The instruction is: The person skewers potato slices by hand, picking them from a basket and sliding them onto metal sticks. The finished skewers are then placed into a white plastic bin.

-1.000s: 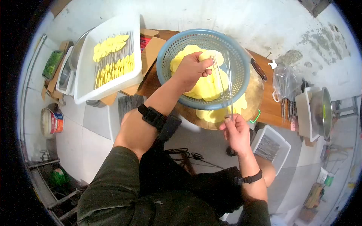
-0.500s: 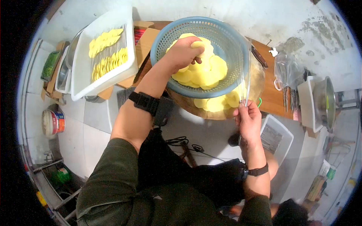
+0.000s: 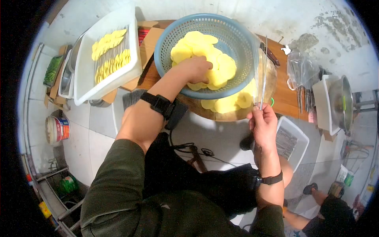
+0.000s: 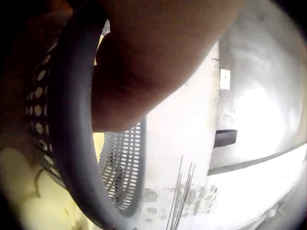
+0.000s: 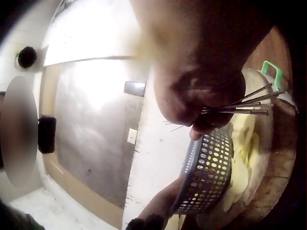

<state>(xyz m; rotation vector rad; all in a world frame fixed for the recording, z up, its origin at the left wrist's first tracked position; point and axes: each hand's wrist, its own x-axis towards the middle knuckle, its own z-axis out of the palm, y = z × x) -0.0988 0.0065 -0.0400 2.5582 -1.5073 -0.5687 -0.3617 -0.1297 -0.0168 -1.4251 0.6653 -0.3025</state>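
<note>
Several thin skewers (image 5: pixel 249 111) are pinched in the right hand (image 3: pixel 263 124), just beside the near right edge of the round chopping board (image 3: pixel 270 81). Loose yellow slices (image 3: pixel 233 102) lie along the board's near edge. Beyond these, a blue colander (image 3: pixel 239 43) carries a slice pile (image 3: pixel 227 69) toward its near left rim. The left hand (image 3: pixel 194 70) rests on this pile; whether it grasps a slice cannot be determined. A knife (image 3: pixel 270 54) lies at the board's far right edge.
</note>
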